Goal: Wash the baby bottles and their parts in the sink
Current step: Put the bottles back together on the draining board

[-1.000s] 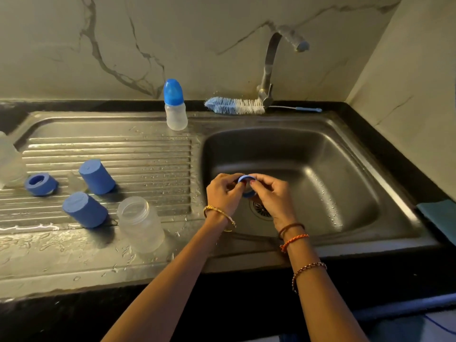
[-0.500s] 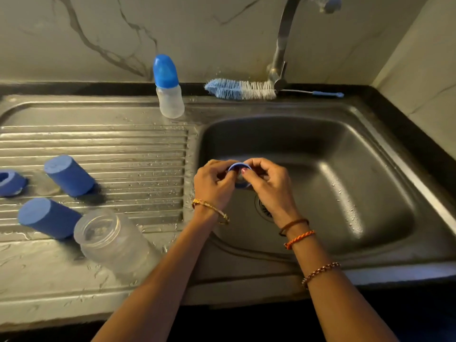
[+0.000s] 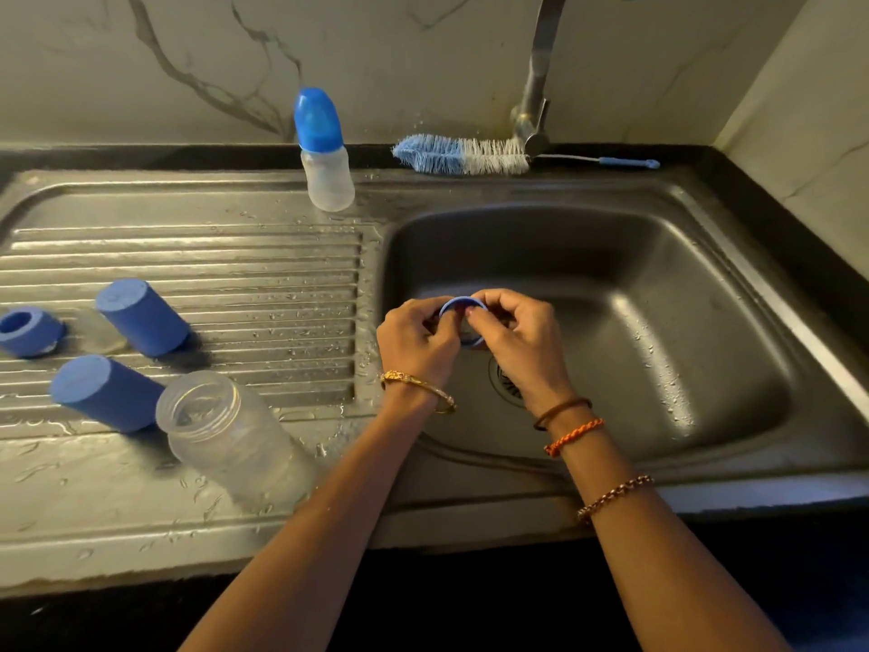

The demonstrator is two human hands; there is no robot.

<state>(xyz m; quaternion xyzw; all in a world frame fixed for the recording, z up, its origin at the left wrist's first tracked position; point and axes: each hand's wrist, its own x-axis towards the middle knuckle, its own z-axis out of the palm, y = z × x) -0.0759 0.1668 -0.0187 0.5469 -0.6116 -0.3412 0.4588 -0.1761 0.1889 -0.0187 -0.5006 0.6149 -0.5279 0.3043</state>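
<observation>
Two hands meet over the steel sink at centre frame: your left hand and right hand both pinch the blue ring, fingers curled round its rim. Turn it as you rub so the threaded inside gets reached; wet smooth plastic will likely slip, so keep it low over the basin. At left on the ribbed, wet surface lie a clear threaded bottle and matte blue caps.

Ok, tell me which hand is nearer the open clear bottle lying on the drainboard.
Left. The left hand is just right of the clear bottle; the right hand is farther right, over the basin.
</observation>
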